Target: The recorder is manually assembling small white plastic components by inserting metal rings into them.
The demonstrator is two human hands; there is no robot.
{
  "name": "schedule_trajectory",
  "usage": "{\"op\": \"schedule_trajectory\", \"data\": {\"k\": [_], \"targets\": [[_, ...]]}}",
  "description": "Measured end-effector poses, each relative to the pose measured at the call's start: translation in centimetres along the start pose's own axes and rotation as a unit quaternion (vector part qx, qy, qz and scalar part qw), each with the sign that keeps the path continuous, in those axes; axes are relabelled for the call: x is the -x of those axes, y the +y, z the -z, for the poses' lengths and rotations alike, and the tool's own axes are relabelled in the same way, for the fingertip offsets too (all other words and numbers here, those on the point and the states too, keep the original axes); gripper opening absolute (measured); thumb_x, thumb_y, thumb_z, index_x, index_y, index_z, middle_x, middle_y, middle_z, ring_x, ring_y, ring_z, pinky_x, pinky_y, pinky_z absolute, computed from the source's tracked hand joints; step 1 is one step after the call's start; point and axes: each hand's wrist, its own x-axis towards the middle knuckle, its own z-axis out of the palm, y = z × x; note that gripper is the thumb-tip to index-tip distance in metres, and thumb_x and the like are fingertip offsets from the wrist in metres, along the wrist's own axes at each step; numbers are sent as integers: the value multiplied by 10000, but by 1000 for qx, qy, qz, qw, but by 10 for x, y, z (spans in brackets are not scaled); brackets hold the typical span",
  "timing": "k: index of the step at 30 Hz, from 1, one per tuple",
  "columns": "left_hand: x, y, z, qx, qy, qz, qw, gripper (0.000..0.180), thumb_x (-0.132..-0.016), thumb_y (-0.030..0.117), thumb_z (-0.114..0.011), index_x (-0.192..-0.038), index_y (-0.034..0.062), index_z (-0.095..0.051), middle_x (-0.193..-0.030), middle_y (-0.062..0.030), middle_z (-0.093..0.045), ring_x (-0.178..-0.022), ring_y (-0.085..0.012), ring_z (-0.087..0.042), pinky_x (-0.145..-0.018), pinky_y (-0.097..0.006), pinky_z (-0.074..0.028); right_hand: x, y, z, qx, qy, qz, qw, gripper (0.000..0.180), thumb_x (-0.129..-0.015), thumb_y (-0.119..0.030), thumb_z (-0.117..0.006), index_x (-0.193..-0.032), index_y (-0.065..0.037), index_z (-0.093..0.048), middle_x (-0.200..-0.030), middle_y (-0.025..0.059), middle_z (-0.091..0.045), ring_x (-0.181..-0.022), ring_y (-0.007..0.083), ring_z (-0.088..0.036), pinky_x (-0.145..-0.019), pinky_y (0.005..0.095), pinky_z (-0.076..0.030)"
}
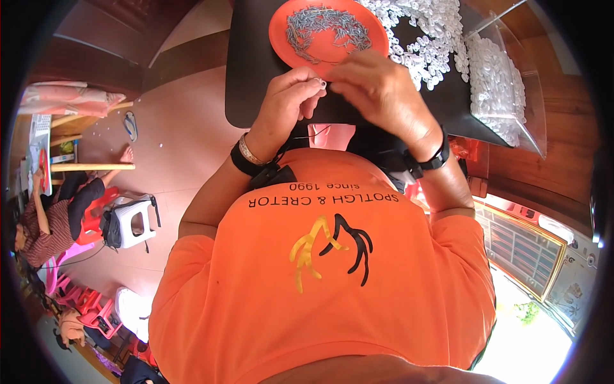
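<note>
My left hand (289, 101) is closed in a pinch on a small white plastic clip (322, 84), which shows at its fingertips. Close beside it, my right hand (382, 93) has its fingers pressed together near the clip; anything between them is hidden. Just beyond both hands, an orange-red plate (279, 40) bears many small grey nails (326, 27). A spread of loose white clips (427, 56) lies on the black table to the right of the plate.
A clear plastic bin (529, 109) full of white pieces stands at the right edge of the black table (249, 70). Off to the left, another person (54, 221) sits near a white stool (136, 223). A flip-flop (130, 126) lies on the tiled floor.
</note>
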Motion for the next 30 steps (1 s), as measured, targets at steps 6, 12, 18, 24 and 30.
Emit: {"op": "schedule_trajectory", "data": {"k": [6,12,18,24,30], "targets": [[-2,-6,1,55,21,6,998,201,-886,193,-484,-806,19,-546,-608,3,-473,-520,-72,-423,-484,-209,-308,-26,61,0,80,-57,-80,992,162,-799,-197,-618,-920,-110,-682,-791,100,-648,-746,299,-625,-659,390,-500],[-1,-9,3,53,17,7,998,191,-883,182,-484,-798,22,-545,-603,9,-465,-512,-70,-419,-481,-206,-308,-46,74,-20,153,-173,-116,966,178,-790,-224,-614,-892,-92,-675,-763,112,-650,-752,305,-622,-677,402,-490],[-1,-10,3,44,11,1,999,178,-877,166,-494,-784,23,-546,-598,12,-460,-513,-68,-424,-479,-205,-311,-62,73,-25,150,-227,-105,957,159,-773,-188,-576,-816,-44,-628,-741,139,-637,-746,326,-615,-667,416,-482],[-2,-12,3,48,10,5,999,169,-873,159,-497,-788,23,-551,-598,11,-464,-509,-68,-424,-476,-205,-311,-64,69,-32,173,-219,-101,955,148,-730,-147,-546,-770,-11,-590,-711,163,-622,-711,341,-611,-649,413,-477],[-1,-9,3,42,6,9,999,169,-871,155,-493,-780,24,-549,-593,11,-463,-511,-70,-425,-478,-210,-312,-52,73,-21,44,-139,-132,981,152,-735,-136,-581,-812,-7,-601,-685,147,-613,-665,292,-607,-616,364,-467]]}}
